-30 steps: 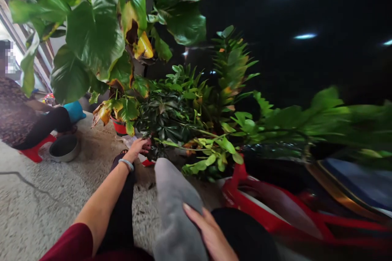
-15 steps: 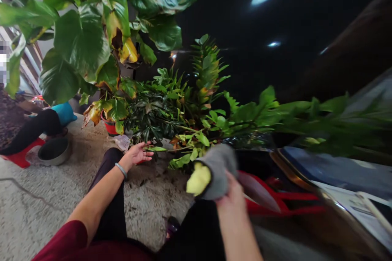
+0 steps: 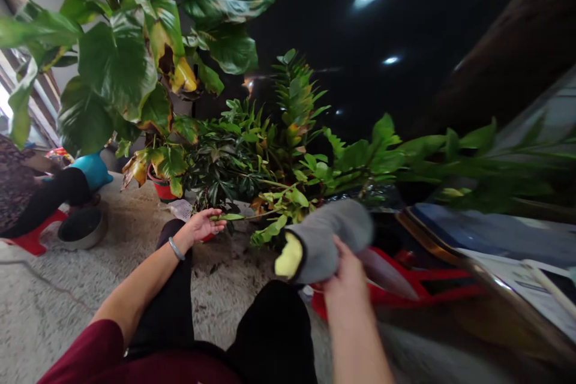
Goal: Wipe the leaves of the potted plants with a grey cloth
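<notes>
My left hand [image 3: 203, 223] reaches out past my knee, palm up, with a thin green leaf [image 3: 227, 216] of the dark potted plant [image 3: 234, 165] lying across its fingers. A silver bangle sits on that wrist. My right hand [image 3: 346, 273] is raised in front of me and grips a grey cloth [image 3: 326, 237] rolled around something yellow [image 3: 288, 256] that shows at its left end. The cloth hangs just below the light green leafy stems [image 3: 288, 201].
A big-leafed plant [image 3: 121, 66] in a red pot [image 3: 162, 189] stands at the left. A seated person [image 3: 31, 192] on a red stool, a grey bowl [image 3: 81, 229] and a blue object [image 3: 92, 169] are far left. A red frame [image 3: 405, 288] lies right. The floor is rough concrete.
My right hand lifted the grey cloth from my lap to the leafy stems, and the yellow inside came into sight. My left hand turned palm up under a leaf. The view swung right.
</notes>
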Demonstrator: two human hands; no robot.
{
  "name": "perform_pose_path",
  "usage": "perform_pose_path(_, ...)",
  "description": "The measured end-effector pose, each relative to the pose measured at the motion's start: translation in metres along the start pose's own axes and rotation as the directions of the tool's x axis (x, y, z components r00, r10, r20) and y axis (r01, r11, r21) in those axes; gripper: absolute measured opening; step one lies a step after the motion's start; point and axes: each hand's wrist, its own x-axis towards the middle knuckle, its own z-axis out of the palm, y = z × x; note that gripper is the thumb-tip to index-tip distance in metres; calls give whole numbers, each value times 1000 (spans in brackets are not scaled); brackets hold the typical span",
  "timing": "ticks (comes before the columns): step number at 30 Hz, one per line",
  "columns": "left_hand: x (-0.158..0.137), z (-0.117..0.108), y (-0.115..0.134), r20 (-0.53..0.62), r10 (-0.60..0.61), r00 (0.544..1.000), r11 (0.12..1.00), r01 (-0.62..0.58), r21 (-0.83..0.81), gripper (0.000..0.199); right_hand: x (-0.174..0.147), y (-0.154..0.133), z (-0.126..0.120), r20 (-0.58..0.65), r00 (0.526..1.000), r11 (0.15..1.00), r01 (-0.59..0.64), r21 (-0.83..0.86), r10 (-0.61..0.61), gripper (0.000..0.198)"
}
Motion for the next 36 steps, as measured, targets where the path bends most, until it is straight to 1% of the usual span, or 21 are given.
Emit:
perform_pose_path(2,1,-1,0,-16,0,1000,1000,1,14,12,-23,29,19,80,979,966,-168,-198,187,14)
perform_pose_path(3,1,-2,0,-23,7,1000,1000,-7,13,13,-37,44,20,182,955,938,-173,-300,234,18)
perform_pose_path(4,2,-3,0,-28,20,999,1000,-20,6,13,-51,57,16,271,932,912,-121,-391,240,23)
perform_pose_path(5,3,-4,1,-30,38,999,999,-38,-7,13,-62,65,6,325,918,892,-62,-447,227,28)
perform_pose_path(6,3,-5,0,-27,58,998,998,-58,-25,12,-68,68,-8,336,923,885,-9,-465,186,33)
perform_pose_path(7,3,-6,0,-18,77,997,996,-78,-44,11,-69,65,-23,304,941,887,8,-462,150,37)
perform_pose_path(9,3,-6,-2,4,100,995,993,-100,-67,9,-55,47,-48,148,986,924,-19,-381,81,39)
perform_pose_path(11,2,-4,-5,23,102,995,993,-100,-62,8,-29,22,-56,-37,999,970,-17,-243,8,34)
perform_pose_path(13,1,-2,-8,24,102,994,994,-101,-44,8,-4,6,-41,-157,985,990,51,-131,-71,29)
perform_pose_path(15,0,-1,-10,23,111,994,993,-111,-28,9,6,10,-14,-159,985,992,54,-111,-72,24)
perform_pose_path(17,0,-2,-12,13,123,992,992,-123,-15,11,-5,32,11,-36,999,983,-44,-177,38,23)
perform_pose_path(19,1,-4,-11,-2,129,992,992,-129,-6,12,-32,61,24,159,975,943,-102,-318,159,29)
perform_pose_path(20,1,-5,-11,-15,134,991,991,-134,-9,12,-49,72,25,262,948,916,-68,-396,183,33)
perform_pose_path(22,2,-7,-9,-29,124,992,992,-125,-18,11,-81,84,23,403,893,858,38,-512,201,39)
perform_pose_path(23,3,-8,-7,-25,113,993,993,-114,-19,11,-92,83,22,434,880,838,83,-539,192,42)
perform_pose_path(25,4,-9,-5,-1,103,995,995,-103,-10,12,-103,71,25,443,884,828,133,-545,150,46)
perform_pose_path(28,3,-11,-6,29,137,990,991,-137,6,14,-89,51,34,418,906,847,170,-503,67,53)
perform_pose_path(30,1,-12,-10,24,170,985,985,-170,0,16,-68,49,33,379,923,840,158,-519,60,60)
perform_pose_path(32,1,-13,-17,30,206,978,978,-206,-14,21,-44,58,24,325,939,798,111,-592,111,67)
perform_pose_path(33,2,-13,-20,50,191,980,982,-191,-10,23,-33,65,19,313,940,770,99,-631,136,70)
perform_pose_path(36,5,-14,-20,57,185,981,982,-186,12,27,-15,86,11,317,930,681,111,-724,185,68)
